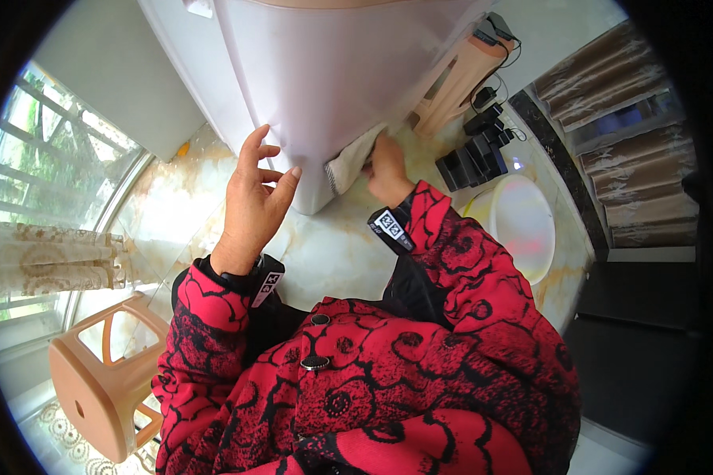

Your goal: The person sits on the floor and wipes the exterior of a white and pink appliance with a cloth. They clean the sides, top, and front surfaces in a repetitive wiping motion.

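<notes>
A tall, pale cabinet-like plastic unit (327,65) with a rounded corner stands before me on the marble-patterned floor. My right hand (389,169) grips a whitish cloth (353,160) with a dark stitched edge, and the cloth lies against the lower side of the unit. Slight blur covers this hand, and some of its fingers are hidden. Near the unit's left face, my left hand (258,199) is raised with fingers bent and apart, holding nothing. Whether its fingertips touch the surface cannot be told.
A tan plastic stool (95,386) lies tipped at the lower left. Another stool (457,83) carries black adapters with cables. Several black devices (472,160) sit on the floor beside a white bucket (523,228). Curtains (624,190) hang at the right.
</notes>
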`<state>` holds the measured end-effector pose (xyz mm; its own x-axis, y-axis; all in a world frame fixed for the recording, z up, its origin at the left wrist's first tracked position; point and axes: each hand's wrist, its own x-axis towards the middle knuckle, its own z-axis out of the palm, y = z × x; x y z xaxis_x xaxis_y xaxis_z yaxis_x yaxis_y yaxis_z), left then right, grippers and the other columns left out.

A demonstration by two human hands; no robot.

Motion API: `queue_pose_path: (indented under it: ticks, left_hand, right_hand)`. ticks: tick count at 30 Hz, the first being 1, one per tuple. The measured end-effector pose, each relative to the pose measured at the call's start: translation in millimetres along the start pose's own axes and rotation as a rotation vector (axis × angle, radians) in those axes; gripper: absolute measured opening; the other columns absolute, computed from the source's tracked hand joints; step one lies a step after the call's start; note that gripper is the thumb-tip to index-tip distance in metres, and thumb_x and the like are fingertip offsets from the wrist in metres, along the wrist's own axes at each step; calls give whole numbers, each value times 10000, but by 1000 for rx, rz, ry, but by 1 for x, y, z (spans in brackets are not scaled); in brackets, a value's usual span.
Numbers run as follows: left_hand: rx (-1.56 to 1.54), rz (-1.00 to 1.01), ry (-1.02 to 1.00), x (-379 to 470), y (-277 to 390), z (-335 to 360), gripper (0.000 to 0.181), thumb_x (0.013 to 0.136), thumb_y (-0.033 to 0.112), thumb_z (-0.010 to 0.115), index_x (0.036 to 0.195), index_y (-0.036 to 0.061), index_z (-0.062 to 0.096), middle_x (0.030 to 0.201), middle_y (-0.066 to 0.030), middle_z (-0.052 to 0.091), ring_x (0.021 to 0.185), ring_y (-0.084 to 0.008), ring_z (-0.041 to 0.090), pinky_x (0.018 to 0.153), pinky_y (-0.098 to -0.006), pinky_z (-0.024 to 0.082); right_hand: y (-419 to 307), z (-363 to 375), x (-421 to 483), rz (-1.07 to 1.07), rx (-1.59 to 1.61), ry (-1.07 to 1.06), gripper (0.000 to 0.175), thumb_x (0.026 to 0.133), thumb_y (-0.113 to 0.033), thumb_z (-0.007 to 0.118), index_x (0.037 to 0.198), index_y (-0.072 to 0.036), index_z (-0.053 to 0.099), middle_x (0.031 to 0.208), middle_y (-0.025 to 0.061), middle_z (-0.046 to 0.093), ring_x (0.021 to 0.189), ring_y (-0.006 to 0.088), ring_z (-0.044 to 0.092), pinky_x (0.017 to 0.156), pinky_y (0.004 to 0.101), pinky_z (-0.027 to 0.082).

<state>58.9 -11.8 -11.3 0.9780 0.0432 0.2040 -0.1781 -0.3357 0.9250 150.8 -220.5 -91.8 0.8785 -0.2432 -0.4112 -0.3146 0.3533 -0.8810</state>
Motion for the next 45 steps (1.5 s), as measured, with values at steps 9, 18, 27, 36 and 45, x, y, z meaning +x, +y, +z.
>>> queue_pose_path:
  ticks: [9, 18, 27, 36, 45]
  left_hand:
    - [-32, -30, 10, -4, 2, -3, 677, 857, 65, 716, 1437, 55, 368, 1180, -169, 589, 782, -160, 677, 609, -266, 544]
    - [4, 2, 4, -2, 7, -1, 649, 886, 53, 700, 1445, 82, 373, 1161, -144, 593, 783, -136, 669, 681, -263, 536]
    - [-37, -4, 22, 0, 1, 2, 656, 863, 76, 712, 1439, 112, 401, 1150, -154, 601, 783, -163, 676, 631, -274, 547]
    - [-17, 30, 36, -2, -1, 1, 637, 863, 69, 709, 1429, 107, 419, 1130, -147, 610, 769, -172, 689, 643, -277, 551]
    - [-10, 11, -2, -4, 1, -3, 603, 869, 87, 709, 1407, 81, 437, 1148, -149, 601, 773, -166, 681, 630, -274, 543]
  right_hand:
    - [-79, -11, 32, -798, -316, 69, 580, 1011, -264, 427, 1460, 76, 286, 1441, 269, 421, 1328, 363, 409, 1108, 371, 302]
    - [-96, 16, -17, -1568, -562, -88, 671, 921, -198, 603, 1486, -2, 300, 1497, 299, 318, 1379, 469, 314, 1119, 469, 293]
    - [-71, 39, -59, -1864, -803, -181, 592, 825, -196, 692, 1394, -176, 530, 1516, 265, 294, 1352, 466, 346, 1071, 544, 329]
    - [-8, 18, -50, -1833, -1097, -284, 284, 809, -226, 684, 1087, -250, 733, 1249, -8, 515, 1201, 314, 481, 1021, 584, 364]
    - [-25, 5, -47, -1889, -968, -355, 282, 740, -134, 720, 1017, -187, 710, 1171, 38, 568, 1100, 271, 511, 918, 418, 457]
